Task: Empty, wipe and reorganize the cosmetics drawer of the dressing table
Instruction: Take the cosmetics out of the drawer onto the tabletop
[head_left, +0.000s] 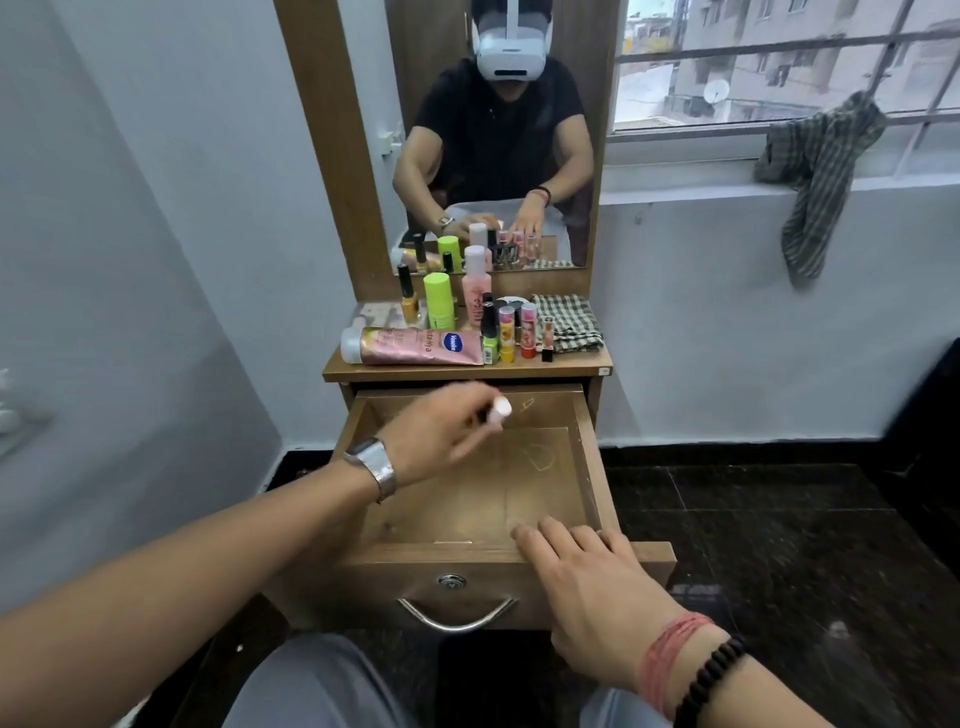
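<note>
The wooden drawer (587, 457) of the dressing table stands pulled out, and its bottom is bare. Over its back left part, my left hand (441, 436) pinches a small pink-capped tube (500, 409); the hand is blurred by motion. My right hand (587, 582) rests on the drawer's front edge with its fingers straight. On the table top (582, 364) stand several cosmetics: a pink Vaseline tube (415, 345) lying flat, a green stick (439, 301), a yellow nail polish (409, 296), a pink bottle (476, 291) and small lip balms (514, 332).
A folded checked cloth (569, 322) lies at the right of the table top. A mirror (493, 156) rises behind it. Another checked cloth (821, 171) hangs from the window ledge at the right. The floor (779, 545) is dark tile. My knees (311, 686) are below the drawer.
</note>
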